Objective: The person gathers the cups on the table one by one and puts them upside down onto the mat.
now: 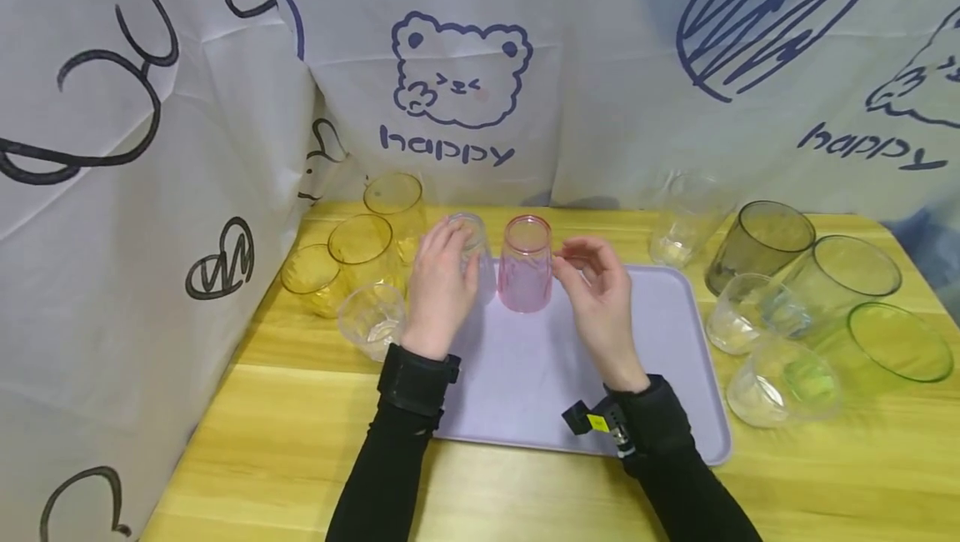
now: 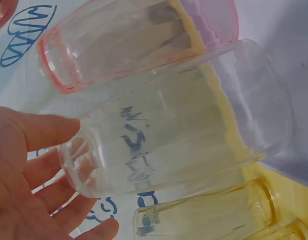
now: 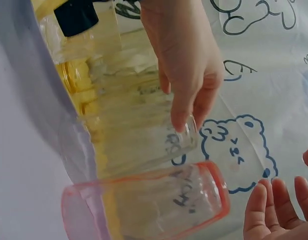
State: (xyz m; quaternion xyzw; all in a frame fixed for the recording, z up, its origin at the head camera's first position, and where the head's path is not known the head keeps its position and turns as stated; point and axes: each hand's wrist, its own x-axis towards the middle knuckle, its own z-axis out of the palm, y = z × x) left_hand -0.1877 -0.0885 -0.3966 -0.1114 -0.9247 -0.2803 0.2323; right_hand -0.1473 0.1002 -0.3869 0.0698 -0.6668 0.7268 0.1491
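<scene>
A clear glass [image 2: 163,135] stands upside down at the back left of the lilac tray [image 1: 525,383]. My left hand [image 1: 441,283] holds it by its thick base, thumb on one side and fingers on the other. Beside it is a pink glass [image 1: 525,271], also bottom up on the tray. Just right of the pink glass is my right hand [image 1: 600,300], its fingers loosely bent and nothing in them. In the right wrist view, a gap shows between the right fingertips [image 3: 278,205] and the pink glass.
Yellow glasses [image 1: 362,240] and a clear cup [image 1: 372,321] stand left of the tray. On the right are a tall clear glass [image 1: 678,225], a dark glass [image 1: 761,246], a green glass [image 1: 885,354] and more clear ones. A printed cloth [image 1: 600,108] hangs behind the table.
</scene>
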